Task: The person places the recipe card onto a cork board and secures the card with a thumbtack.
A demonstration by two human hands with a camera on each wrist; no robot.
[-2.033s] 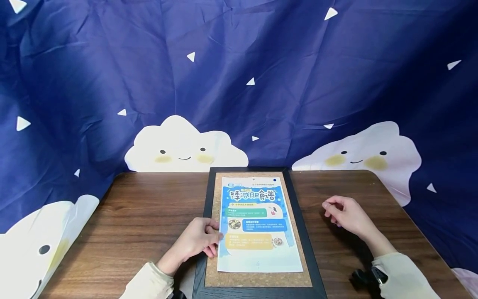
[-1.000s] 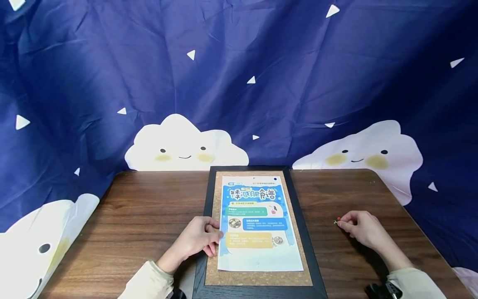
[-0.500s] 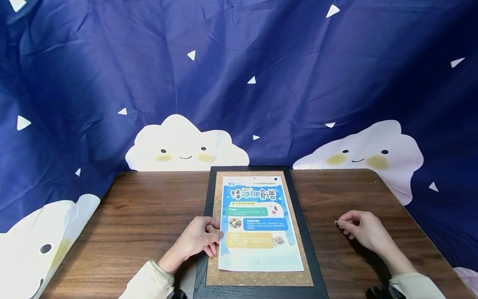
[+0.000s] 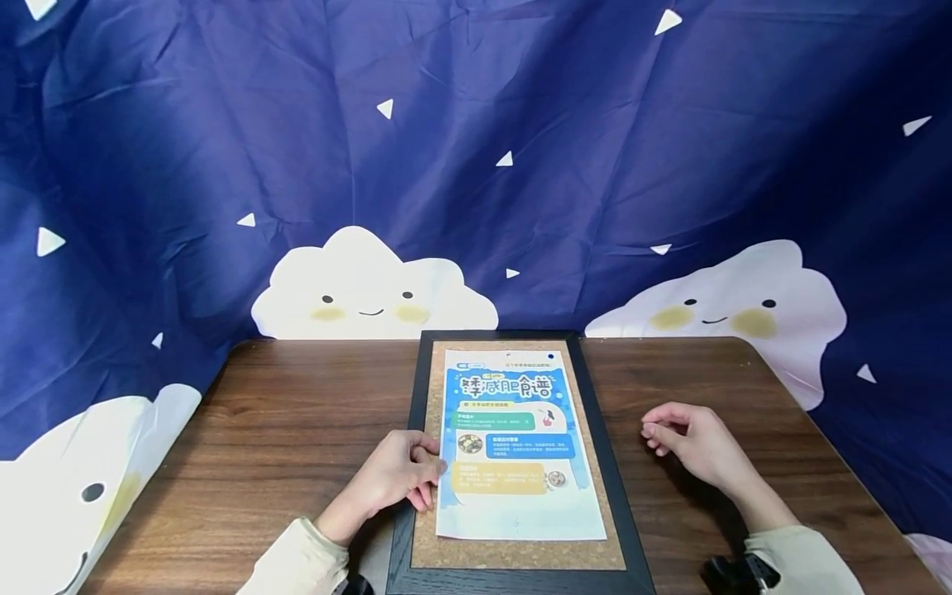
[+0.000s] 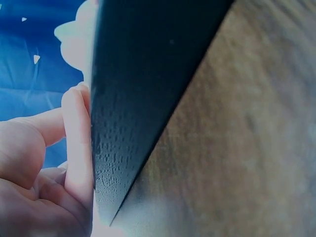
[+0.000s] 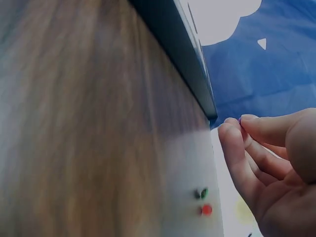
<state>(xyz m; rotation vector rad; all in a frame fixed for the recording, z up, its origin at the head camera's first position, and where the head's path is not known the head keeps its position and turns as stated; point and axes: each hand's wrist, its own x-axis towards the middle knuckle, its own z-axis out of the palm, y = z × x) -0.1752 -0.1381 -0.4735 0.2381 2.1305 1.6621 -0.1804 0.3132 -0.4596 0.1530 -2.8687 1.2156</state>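
A printed poster [image 4: 516,487] with blue, green and yellow panels lies on a black-framed cork board [image 4: 535,555]. A blue pushpin [image 4: 550,357] sits at its top right corner. My left hand [image 4: 390,471] rests on the board's left side, fingertips touching the poster's left edge. To the right of the board, my right hand [image 4: 695,442] is held over the table, thumb and forefinger together. The right wrist view shows a tiny purple pushpin [image 6: 240,120] pinched between them, mostly hidden by the fingertips. A red pushpin [image 6: 206,210] and a green pushpin [image 6: 204,192] lie on the table.
The brown wooden table [image 4: 297,413] extends on both sides of the board. The board's black frame [image 5: 128,89] forms a raised edge beside my left hand. Behind the table hangs a blue curtain [image 4: 446,165] printed with clouds and white triangles.
My right hand first went right to the small pins on the table, and has now come back left, closer to the board. The left hand and poster have stayed in place.
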